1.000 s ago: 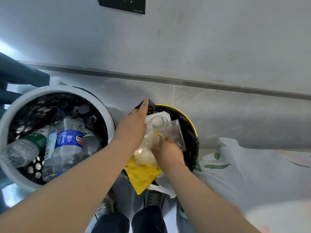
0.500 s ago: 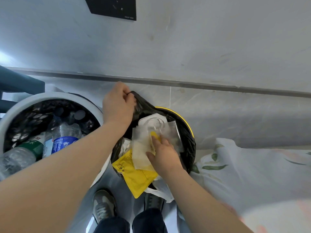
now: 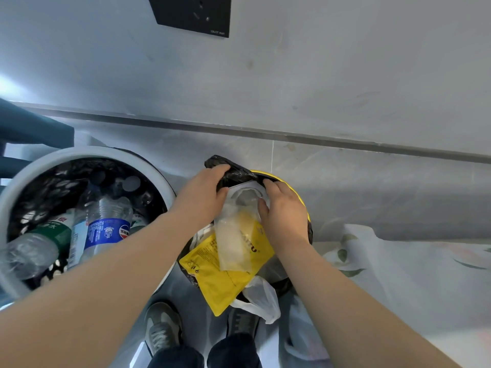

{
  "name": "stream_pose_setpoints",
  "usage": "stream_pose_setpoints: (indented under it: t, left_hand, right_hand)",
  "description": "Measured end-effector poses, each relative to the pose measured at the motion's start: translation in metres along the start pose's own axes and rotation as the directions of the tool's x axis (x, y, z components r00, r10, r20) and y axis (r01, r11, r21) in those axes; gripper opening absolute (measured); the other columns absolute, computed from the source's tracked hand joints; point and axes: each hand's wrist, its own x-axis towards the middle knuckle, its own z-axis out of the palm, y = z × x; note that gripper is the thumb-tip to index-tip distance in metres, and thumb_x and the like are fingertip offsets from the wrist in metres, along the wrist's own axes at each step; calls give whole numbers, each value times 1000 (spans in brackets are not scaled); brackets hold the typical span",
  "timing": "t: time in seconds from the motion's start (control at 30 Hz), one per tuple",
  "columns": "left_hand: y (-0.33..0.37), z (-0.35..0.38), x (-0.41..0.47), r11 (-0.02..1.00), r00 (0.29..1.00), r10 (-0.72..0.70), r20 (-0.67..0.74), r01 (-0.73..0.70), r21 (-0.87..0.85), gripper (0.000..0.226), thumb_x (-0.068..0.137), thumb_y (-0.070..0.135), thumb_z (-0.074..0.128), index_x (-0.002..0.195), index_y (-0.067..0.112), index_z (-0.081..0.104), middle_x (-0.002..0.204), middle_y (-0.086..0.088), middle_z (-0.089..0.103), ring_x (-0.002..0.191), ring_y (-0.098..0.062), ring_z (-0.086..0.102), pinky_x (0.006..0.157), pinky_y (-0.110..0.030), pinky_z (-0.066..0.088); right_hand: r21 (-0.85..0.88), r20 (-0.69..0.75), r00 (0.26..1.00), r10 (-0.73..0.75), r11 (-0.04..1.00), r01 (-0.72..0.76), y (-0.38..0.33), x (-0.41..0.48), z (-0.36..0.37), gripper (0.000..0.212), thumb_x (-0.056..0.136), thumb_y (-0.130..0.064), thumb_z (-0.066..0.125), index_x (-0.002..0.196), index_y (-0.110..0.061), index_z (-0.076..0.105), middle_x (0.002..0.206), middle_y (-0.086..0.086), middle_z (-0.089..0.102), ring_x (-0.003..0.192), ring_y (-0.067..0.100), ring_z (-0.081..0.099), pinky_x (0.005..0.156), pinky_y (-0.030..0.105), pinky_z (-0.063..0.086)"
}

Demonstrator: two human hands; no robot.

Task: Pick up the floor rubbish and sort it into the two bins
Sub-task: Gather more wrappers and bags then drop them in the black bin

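At centre frame, the left hand (image 3: 204,195) grips the black liner (image 3: 235,173) at the far rim of the yellow bin (image 3: 263,173). The right hand (image 3: 285,213) lies on clear wrappers (image 3: 233,243) heaped over a yellow pouch (image 3: 225,277) in that bin (gripping or only pressing, I cannot tell). Bottles (image 3: 106,227) fill the white bin (image 3: 79,152) at left.

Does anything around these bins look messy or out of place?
The yellow-rimmed bin looks overfull: a yellow pouch and a white plastic bag hang over its near rim, and the left hand grips its bunched black liner.
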Motion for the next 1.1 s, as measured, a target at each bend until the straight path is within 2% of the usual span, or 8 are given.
stream_pose_setpoints:
  t: [0.17, 0.23, 0.3, 0.43, 0.6, 0.87, 1.0, 1.1]
  left_hand:
    - [-1, 0, -5, 1000, 999, -17, -28, 17, -11, 48, 97, 19, 49, 144, 20, 36, 132, -8, 55, 116, -26, 55, 91, -33, 44]
    - [-2, -1, -6, 999, 999, -31, -44, 30, -17, 47, 97, 19, 50, 142, 19, 38, 126, -9, 58, 108, -27, 58, 87, -34, 47]
    - [-3, -1, -7, 999, 999, -39, -35, 38, -15, 45, 97, 19, 51, 140, 20, 39, 125, -8, 59, 106, -27, 59, 87, -35, 49]
    - [-6, -1, -7, 999, 999, -34, -21, 34, 4, 43, 97, 14, 48, 139, 19, 42, 124, -9, 58, 107, -27, 58, 86, -35, 48]
    - [-8, 1, -5, 997, 997, -78, -19, 78, 9, 40, 95, 1, 39, 130, 17, 50, 109, -13, 61, 91, -26, 57, 81, -40, 52]
    - [-16, 10, 5, 991, 996, -92, 10, 91, 103, 37, 94, 1, 40, 126, 16, 49, 93, -8, 59, 78, -24, 57, 68, -37, 51]
    - [-15, 12, 7, 988, 994, -108, 26, 105, 113, 32, 96, 1, 37, 122, 15, 51, 86, -6, 56, 74, -22, 54, 63, -35, 47]
    - [-9, 8, 3, 991, 994, -108, 9, 107, 85, 30, 98, 7, 38, 125, 14, 49, 99, -11, 60, 82, -26, 58, 73, -41, 54]
  right_hand:
    - [-43, -186, 982, -4, 999, -5, -11, 17, 1, 12, 86, -25, 65, 88, -14, 69, 81, 3, 61, 78, 27, 59, 50, 23, 24]
    - [-52, -238, 971, -7, 999, -6, -13, 23, 1, 11, 75, -19, 73, 68, -16, 66, 63, -1, 56, 60, 23, 56, 47, 15, 12]
    - [-42, -283, 959, -27, 999, 16, -13, 26, -1, 15, 69, -16, 73, 60, -17, 61, 57, -3, 52, 53, 22, 52, 47, 11, 11]
    - [103, -345, 939, -2, 994, 40, -6, 22, -20, 7, 84, -17, 60, 79, -13, 57, 73, 1, 59, 66, 25, 54, 48, 29, 36]
    - [70, -219, 970, 106, 993, -93, 15, 46, -47, 16, 100, -22, 41, 107, -12, 50, 76, 11, 65, 72, 35, 57, 59, 35, 36]
    - [-142, 143, 951, 273, 957, -253, 55, 90, -35, 28, 93, -40, 58, 98, -13, 65, 97, 10, 66, 91, 30, 60, 68, 31, 41]
    - [37, 214, 873, 438, 889, -456, 79, 66, -23, 35, 92, -41, 59, 89, -8, 68, 80, 8, 63, 77, 29, 60, 70, 35, 50]
    - [229, 105, 904, 415, 874, -428, 77, 53, -30, 31, 92, -40, 57, 94, -11, 68, 81, 3, 65, 80, 27, 63, 73, 39, 55]
